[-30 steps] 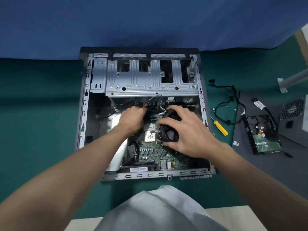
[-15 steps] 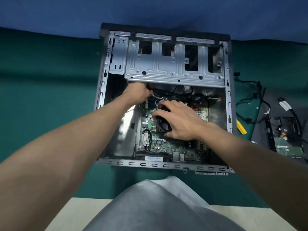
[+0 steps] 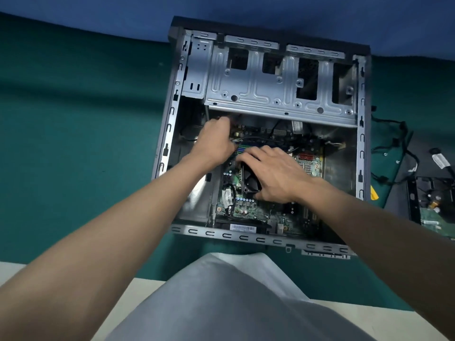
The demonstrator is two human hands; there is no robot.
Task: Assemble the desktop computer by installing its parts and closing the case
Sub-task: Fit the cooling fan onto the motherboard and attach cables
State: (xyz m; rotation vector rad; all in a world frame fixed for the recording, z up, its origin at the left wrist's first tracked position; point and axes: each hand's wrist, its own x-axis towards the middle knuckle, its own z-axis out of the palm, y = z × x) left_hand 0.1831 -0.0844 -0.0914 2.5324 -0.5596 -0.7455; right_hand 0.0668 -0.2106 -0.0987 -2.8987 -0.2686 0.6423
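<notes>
The case is dull stamped sheet metal. Matt green cloth lies beneath it. Inside, the fan is black plastic.

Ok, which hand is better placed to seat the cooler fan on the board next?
Right. The right hand grips the black cooler fan over the motherboard, so it can likely press it down directly. The left hand is farther back, by the drive cage; what it holds is hidden.

Dim, even light; soft overall focus; wide-angle bending at the edges
</notes>
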